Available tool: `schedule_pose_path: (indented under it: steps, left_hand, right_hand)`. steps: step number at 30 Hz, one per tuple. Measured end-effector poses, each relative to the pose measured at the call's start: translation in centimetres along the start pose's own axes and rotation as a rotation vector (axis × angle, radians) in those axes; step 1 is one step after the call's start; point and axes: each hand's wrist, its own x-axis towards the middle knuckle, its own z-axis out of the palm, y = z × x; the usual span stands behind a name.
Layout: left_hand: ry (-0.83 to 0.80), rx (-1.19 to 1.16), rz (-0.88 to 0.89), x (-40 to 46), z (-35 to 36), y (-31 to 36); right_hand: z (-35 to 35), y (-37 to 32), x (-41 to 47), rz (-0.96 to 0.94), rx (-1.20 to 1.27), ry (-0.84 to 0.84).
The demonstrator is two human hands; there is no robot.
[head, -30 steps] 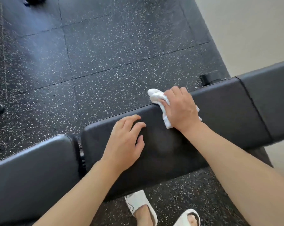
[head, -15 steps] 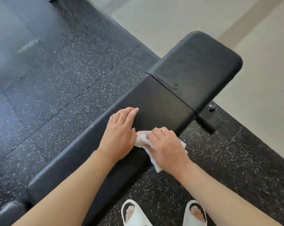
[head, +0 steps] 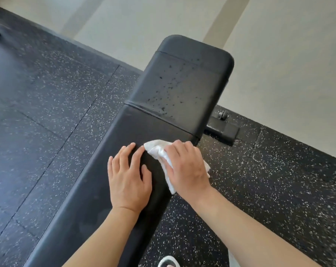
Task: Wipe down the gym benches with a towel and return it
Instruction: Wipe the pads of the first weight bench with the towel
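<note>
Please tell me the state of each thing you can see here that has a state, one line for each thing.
Towel: bunched, pressed flat on the bench under the right hand.
Right hand: palm down on the towel.
Left hand: empty, fingers spread flat on the bench.
Long bench pad: bare where it shows, no droplets to be seen.
End bench pad: dotted with dark droplets, not yet wiped.
Sandal: on a foot, on the floor.

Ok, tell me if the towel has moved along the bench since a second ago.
Yes. The towel under the right hand has slid along the bench towards the seam before the end pad, now sitting just short of it.
</note>
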Motion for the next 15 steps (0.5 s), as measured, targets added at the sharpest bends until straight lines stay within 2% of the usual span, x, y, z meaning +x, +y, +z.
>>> schedule_pose_path:
  steps: [3, 5, 9, 15]
  left_hand:
    - [0.001, 0.009, -0.004, 0.0, 0.2, 0.0]
    - [0.002, 0.021, -0.013, 0.1, 0.3, -0.2]
    - [0.004, 0.036, -0.005, 0.1, 0.4, -0.2]
    - [0.021, 0.05, 0.014, 0.1, 0.9, -0.8]
  right_hand:
    - [0.2, 2.3, 1.6, -0.248, -0.059, 0.011]
    - [0.4, 3.3, 3.4, -0.336, -0.075, -0.017]
    - [1.1, 3.0, 7.2, -0.391, -0.034, -0.019]
    - [1.5, 2.5, 8.9, -0.452, -0.019, -0.128]
